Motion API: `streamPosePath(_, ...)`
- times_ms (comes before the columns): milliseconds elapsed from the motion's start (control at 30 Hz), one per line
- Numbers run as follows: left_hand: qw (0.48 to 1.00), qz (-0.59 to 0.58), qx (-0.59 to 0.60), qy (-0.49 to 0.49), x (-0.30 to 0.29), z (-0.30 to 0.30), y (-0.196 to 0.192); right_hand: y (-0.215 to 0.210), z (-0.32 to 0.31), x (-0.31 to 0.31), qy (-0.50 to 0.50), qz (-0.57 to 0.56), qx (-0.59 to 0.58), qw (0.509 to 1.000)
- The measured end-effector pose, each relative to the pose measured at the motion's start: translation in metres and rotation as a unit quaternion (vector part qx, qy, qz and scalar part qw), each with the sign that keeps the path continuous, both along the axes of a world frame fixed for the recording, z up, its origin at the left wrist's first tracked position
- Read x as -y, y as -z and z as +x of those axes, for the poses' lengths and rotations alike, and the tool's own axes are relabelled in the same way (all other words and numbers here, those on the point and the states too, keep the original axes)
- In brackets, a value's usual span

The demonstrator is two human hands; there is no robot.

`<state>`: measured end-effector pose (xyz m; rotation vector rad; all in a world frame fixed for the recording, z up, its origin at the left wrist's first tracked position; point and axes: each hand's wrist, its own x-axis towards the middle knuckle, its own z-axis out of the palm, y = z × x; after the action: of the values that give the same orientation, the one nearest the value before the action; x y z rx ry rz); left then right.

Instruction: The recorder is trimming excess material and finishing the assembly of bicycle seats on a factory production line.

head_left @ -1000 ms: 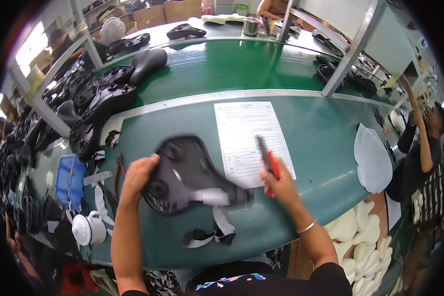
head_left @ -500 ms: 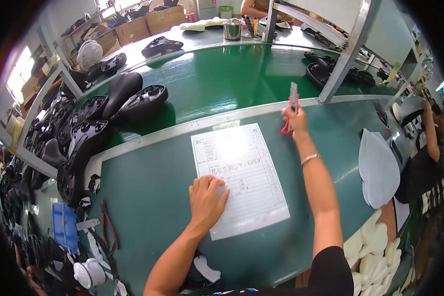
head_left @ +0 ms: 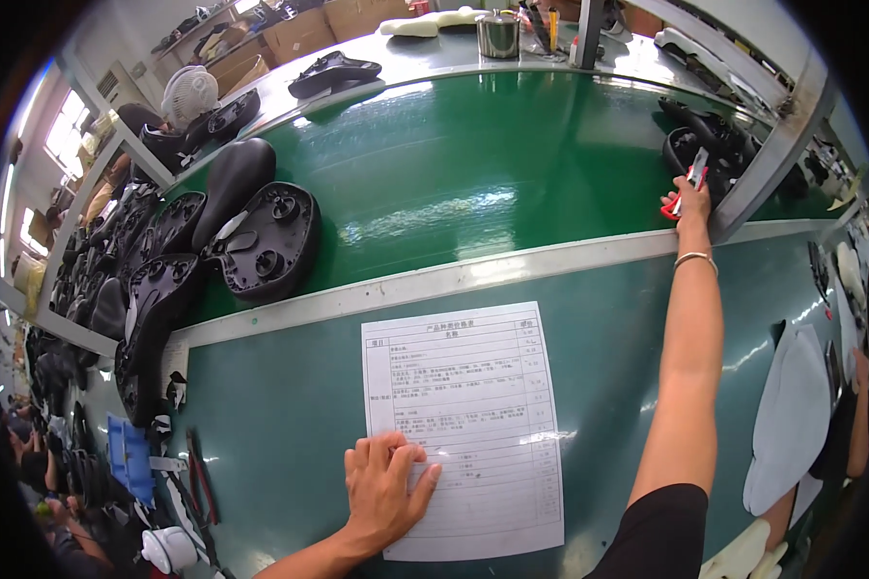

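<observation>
On the green table lies a white printed sheet (head_left: 483, 405), with a form and lines of text on it. My left hand (head_left: 386, 487) rests on its lower left part, fingers apart and slightly bent, gripping nothing. Stretched far forward over the green belt, my right hand (head_left: 691, 200) is closed around a red-handled tool (head_left: 698, 172) with a grey metal end; its exact kind is unclear. Just beyond that hand, beside a metal post, stand black bicycle saddles (head_left: 684, 150).
Many black saddles (head_left: 270, 241) crowd the left. Red-handled pliers (head_left: 201, 478), a blue bin (head_left: 130, 458) and a white lidded pot (head_left: 169, 550) are at lower left. Grey saddle-shaped pieces (head_left: 787, 420) lie right. A metal post (head_left: 777, 145) rises by my right hand; a steel pot (head_left: 498, 36) stands behind.
My right hand has reached forward and right with the red-handled tool, from the table's edge to over the belt. The view has shifted. My left hand stays on the sheet.
</observation>
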<state>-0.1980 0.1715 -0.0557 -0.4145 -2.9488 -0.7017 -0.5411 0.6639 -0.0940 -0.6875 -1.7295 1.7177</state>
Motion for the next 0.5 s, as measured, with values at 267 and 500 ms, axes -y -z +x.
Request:
streamPosePath(267, 1.000, 0.002, -0.019, 0.005, -0.004, 0.002, 0.000, 0.000, 0.048, 0.071, -0.007, 0.033, -0.137, 0.990)
streamPosePath(500, 0.863, 0.493, 0.077, -0.082, 0.027, 0.008, 0.025, -0.028, 0.211, 0.254, -0.334, -0.152, -0.098, 0.925)
